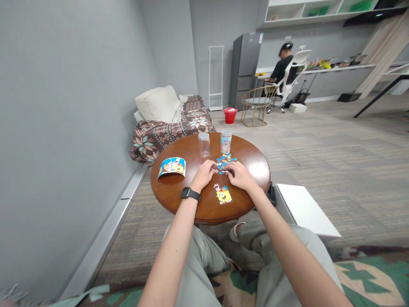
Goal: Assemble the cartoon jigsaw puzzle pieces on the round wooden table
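Observation:
A loose pile of small jigsaw puzzle pieces (226, 159), blue, yellow and white, lies on the round wooden table. At the pile's left edge is my left hand (206, 172), its fingers bent and the thumb apart. My right hand (239, 175) reaches over the near right side of the pile, thumb and fingers apart, fingertips among the pieces. Nothing can be made out in either hand. Nearer to me lies a joined section of puzzle (224, 195) with a yellow cartoon face. A curved picture sheet (172, 166) stands at the left.
Behind the pile, a clear jar (204, 145) and a printed jar (226, 142) stand on the table (188, 200). A white box (306, 209) is at the right. Beyond are a covered sofa (172, 128), a red bin (230, 115) and a seated person (283, 66).

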The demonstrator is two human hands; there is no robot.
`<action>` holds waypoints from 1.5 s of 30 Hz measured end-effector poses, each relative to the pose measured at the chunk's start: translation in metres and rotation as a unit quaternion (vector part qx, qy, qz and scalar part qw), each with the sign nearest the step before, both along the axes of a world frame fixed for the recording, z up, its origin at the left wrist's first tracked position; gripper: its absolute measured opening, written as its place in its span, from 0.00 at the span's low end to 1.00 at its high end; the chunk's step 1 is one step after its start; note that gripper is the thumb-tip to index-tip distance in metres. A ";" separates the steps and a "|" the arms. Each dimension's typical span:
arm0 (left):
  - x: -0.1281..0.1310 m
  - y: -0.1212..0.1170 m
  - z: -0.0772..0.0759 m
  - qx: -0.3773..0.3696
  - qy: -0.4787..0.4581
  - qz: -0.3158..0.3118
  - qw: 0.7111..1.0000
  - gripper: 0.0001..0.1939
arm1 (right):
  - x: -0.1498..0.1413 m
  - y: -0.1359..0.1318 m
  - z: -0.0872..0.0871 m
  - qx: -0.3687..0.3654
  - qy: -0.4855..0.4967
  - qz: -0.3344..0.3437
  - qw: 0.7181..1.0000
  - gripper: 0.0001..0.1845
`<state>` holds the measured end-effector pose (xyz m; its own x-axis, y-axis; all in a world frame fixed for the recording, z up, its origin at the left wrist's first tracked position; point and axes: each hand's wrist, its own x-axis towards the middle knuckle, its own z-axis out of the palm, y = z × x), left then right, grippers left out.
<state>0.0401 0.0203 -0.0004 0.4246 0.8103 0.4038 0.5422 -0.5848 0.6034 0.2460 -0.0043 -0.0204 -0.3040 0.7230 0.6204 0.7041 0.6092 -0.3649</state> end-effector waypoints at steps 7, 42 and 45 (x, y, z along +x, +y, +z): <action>0.000 -0.001 0.002 0.003 0.011 0.002 1.000 0.09 | -0.001 0.001 0.000 -0.020 -0.022 -0.027 0.999 0.07; 0.003 -0.008 0.011 0.001 0.111 0.000 0.994 0.12 | 0.000 0.001 -0.001 -0.039 -0.033 -0.073 0.996 0.09; 0.006 -0.009 0.010 0.014 0.145 -0.001 0.989 0.11 | 0.001 0.001 0.000 -0.044 -0.050 -0.116 0.991 0.08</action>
<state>0.0462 0.0112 0.0100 0.5272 0.8000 0.2865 0.6898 -0.5998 0.4055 0.2466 -0.0033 -0.0208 -0.1805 0.8303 0.5273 0.8567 0.3961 -0.3304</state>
